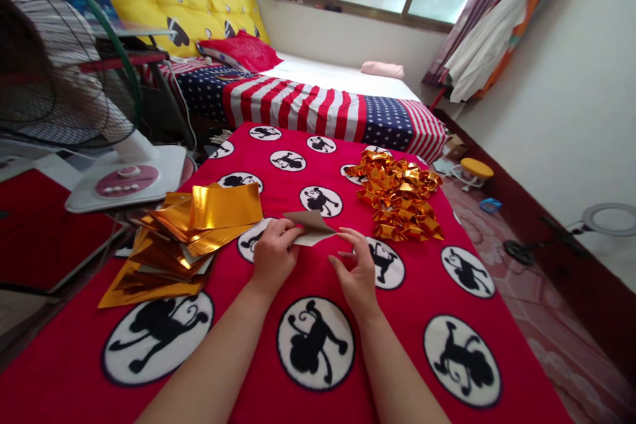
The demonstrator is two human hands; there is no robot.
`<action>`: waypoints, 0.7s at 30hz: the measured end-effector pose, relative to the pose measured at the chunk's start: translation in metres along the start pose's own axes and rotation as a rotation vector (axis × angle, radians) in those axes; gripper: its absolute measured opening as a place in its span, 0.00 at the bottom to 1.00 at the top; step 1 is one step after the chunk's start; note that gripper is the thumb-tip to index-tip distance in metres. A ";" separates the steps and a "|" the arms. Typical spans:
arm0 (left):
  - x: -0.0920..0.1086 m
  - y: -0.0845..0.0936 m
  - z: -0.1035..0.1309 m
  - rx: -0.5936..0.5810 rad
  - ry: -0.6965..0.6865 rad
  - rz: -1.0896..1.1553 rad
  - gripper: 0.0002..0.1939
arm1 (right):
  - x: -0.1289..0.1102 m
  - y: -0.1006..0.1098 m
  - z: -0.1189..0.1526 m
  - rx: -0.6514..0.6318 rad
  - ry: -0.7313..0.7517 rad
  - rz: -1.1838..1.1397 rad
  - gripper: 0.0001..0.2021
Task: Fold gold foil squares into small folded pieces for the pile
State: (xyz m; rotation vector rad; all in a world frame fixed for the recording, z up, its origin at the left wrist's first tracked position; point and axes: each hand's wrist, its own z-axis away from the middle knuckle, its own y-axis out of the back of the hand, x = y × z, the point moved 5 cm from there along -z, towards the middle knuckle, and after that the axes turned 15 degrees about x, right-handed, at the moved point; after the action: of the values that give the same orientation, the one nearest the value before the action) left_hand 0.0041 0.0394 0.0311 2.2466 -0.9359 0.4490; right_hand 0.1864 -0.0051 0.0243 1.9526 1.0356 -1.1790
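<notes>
A partly folded sheet of paper (312, 225), its dull grey-brown side showing, is held over the red cloth by my left hand (274, 257). The fingers of that hand close on the sheet's left end. At the sheet's right corner is my right hand (356, 270), thumb and fingers apart, with nothing visibly gripped. Shiny gold sheets (226, 207) lie in a loose, overlapping stack left of my left hand. Beyond my right hand, many folded gold paper pieces (400, 195) form a heap on the cloth.
The red cloth (392, 371) has round monkey prints. A fan (124, 162) stands at the left. Behind the cloth is a bed (338, 76) with a flag-patterned cover. On the floor at right are a yellow stool (477, 168) and a stand with a ring (609, 219).
</notes>
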 end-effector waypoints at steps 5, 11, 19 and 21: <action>0.008 -0.027 0.012 -0.283 -0.066 0.036 0.19 | -0.009 -0.001 0.002 -0.021 0.301 0.231 0.27; 0.009 -0.028 0.003 -0.433 -0.147 -0.025 0.24 | -0.004 -0.002 -0.002 0.009 0.380 0.413 0.30; 0.007 -0.039 -0.007 -0.431 -0.221 -0.111 0.28 | 0.005 0.004 -0.002 0.136 0.366 0.523 0.26; 0.005 -0.039 -0.004 -0.381 -0.216 -0.084 0.24 | 0.011 0.000 -0.003 0.060 0.359 0.479 0.25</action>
State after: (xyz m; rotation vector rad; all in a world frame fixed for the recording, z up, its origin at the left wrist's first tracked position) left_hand 0.0356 0.0606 0.0197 1.9976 -0.9401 -0.0146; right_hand 0.1907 0.0004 0.0154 2.3415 0.6392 -0.6168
